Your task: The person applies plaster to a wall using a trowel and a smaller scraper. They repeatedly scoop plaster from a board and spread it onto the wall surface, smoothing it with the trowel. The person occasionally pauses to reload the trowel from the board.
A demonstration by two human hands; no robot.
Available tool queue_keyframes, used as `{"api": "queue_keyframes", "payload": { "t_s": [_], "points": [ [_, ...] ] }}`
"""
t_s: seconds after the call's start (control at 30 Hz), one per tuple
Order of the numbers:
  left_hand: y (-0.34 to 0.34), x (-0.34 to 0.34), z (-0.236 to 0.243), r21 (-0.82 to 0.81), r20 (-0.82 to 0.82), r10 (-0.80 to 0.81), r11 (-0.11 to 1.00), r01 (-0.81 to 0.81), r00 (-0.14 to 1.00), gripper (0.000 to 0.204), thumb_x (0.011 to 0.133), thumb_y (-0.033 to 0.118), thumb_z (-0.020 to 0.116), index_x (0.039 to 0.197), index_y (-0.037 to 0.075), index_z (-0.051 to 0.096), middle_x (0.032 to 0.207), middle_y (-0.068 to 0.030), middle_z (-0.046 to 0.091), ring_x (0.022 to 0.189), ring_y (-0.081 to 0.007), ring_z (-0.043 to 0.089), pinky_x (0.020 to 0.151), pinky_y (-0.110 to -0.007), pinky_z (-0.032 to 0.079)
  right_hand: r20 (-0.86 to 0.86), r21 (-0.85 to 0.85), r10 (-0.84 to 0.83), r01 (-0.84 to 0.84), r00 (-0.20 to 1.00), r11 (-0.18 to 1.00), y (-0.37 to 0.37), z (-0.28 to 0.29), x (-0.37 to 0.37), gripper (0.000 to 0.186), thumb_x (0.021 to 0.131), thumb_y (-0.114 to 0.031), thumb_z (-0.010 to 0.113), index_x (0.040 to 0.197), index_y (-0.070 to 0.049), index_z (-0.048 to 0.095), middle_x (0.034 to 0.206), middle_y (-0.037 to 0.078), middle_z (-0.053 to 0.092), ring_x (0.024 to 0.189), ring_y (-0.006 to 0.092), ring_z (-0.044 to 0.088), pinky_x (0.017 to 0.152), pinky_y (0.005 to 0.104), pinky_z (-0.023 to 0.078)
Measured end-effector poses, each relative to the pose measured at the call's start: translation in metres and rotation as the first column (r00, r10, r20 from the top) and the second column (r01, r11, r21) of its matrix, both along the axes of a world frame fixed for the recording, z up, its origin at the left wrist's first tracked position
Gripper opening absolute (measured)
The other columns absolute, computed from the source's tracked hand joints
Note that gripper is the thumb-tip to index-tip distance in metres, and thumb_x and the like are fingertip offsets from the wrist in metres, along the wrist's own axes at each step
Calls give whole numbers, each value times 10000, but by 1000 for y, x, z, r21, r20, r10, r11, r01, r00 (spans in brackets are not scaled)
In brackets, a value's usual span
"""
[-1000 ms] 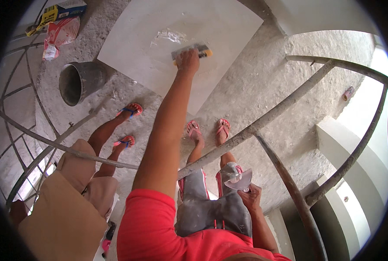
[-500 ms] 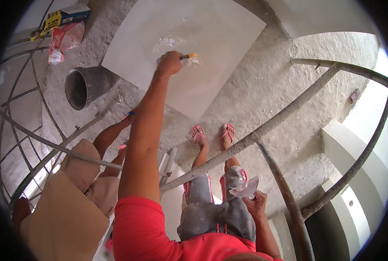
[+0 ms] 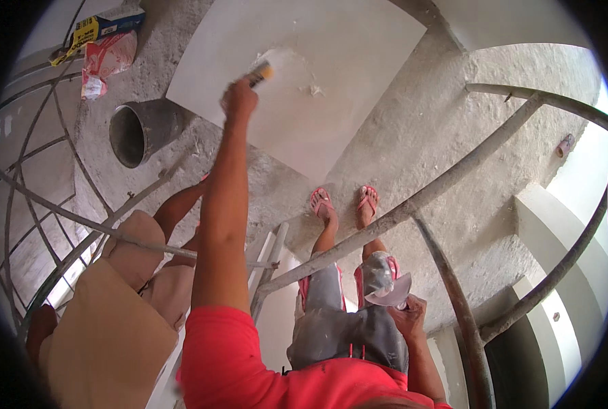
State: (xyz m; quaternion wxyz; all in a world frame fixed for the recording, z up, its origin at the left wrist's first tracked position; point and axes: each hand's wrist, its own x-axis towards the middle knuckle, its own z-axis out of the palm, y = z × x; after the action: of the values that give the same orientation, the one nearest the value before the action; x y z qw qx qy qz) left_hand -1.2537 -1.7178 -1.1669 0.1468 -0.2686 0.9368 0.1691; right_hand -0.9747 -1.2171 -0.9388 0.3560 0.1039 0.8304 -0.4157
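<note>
- Left hand [image 3: 239, 101] clenched round a scraper [image 3: 261, 71], arm stretched to the upper middle of frame; blade end touches the pale tile [image 3: 358, 61].
- Since a second ago my hand has swept left across the tile, from its middle toward its left part. Scraper now sits beside a smear of white paste [image 3: 287, 58] at the tile's upper left.
- Small lump of paste [image 3: 314, 89] lies just right of the blade, apart from it.
- My reading: the stroke is spreading paste; most of the tile face is bare, so coverage is only begun.
- Right hand [image 3: 409, 315], lower right of centre, grips a grey trowel [image 3: 387, 292] at knee height, well apart from the tile. It has barely shifted.
- My feet in pink sandals [image 3: 345, 203] stand on rough concrete just below the tile's lower edge.
- Grey bucket [image 3: 140, 129] at left, near the tile's left corner; red bag [image 3: 106, 61] in the upper left.
- Another person crouches at lower left, tan shirt [image 3: 106, 341], beside my arm.
- Curved metal bars [image 3: 413, 204] cross the frame in front of my legs.
</note>
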Motion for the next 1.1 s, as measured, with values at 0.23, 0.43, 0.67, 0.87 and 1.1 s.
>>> {"api": "queue_keyframes", "payload": {
  "t_s": [0.23,0.43,0.67,0.87,1.1],
  "points": [
    [63,13,2,31,123,-216,976,214,969,467,767,33,506,1145,240,685,1104,-140,671,1070,-336,614,929,-431,488,49,-68,-117,120,992,990,-15,3,0,99,689,-5,705,782,1,670,658,28,626,630,65,555,564,258,436],
    [-57,-8,-16,-149,50,-64,986,71,997,309,800,85,538,1040,178,709,1031,-156,692,956,-340,664,793,-459,539,-2,-84,-45,45,999,995,-9,1,-14,137,658,-32,722,783,-4,674,649,71,632,587,100,563,550,283,439],
    [-8,-27,-3,92,5,-138,986,137,990,473,751,32,535,1147,236,694,1042,-163,690,999,-329,653,900,-433,505,31,-6,-22,22,999,1000,-7,2,-11,130,663,-46,711,781,-4,677,641,78,627,583,105,566,550,286,434],
    [14,-44,-31,-136,164,-209,963,232,964,420,744,55,582,1126,183,701,1014,-163,695,962,-335,666,868,-438,518,10,-19,-69,70,998,997,-9,0,-10,116,670,-36,700,778,-1,675,627,61,610,589,87,555,537,274,422],
    [11,-38,-12,-7,-108,-128,992,128,986,491,821,46,514,1280,199,598,1239,-149,608,1138,-372,563,980,-454,443,24,-55,-69,71,997,996,-11,9,-10,106,674,-37,709,763,-2,664,628,57,611,581,88,556,531,268,425]
  ]
}}
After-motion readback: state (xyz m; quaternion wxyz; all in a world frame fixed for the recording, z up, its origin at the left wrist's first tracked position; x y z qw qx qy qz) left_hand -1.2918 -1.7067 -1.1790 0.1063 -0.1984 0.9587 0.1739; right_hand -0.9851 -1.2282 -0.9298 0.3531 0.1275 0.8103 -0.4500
